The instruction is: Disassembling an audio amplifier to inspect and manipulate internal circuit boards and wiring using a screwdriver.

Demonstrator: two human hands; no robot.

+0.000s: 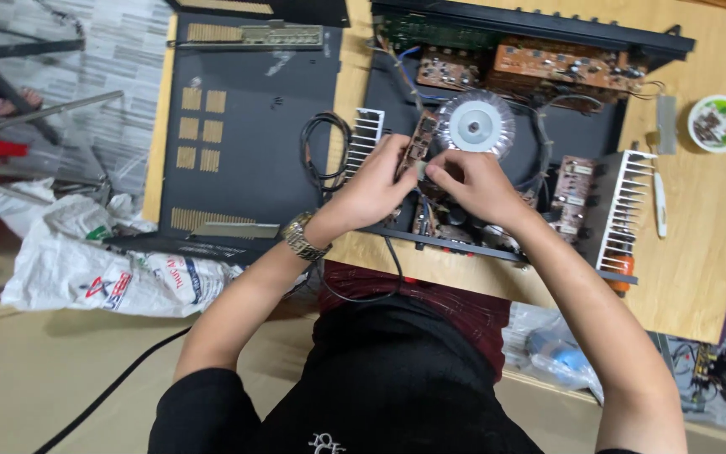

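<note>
Our left hand (373, 187) and right hand (474, 183) pinched a small brown circuit board (418, 145), just below the round silver transformer (476, 123).

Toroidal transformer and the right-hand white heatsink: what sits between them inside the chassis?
Between the toroidal transformer and the right heatsink, the head view shows a small brown circuit board, standing against the heatsink, and dark wires on the chassis floor.

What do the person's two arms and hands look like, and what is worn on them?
Both arms are bare up to short black sleeves. The left hand has a metal link wristwatch, silver and gold in tone, on its wrist. The right hand shows no watch, ring or glove.
</note>
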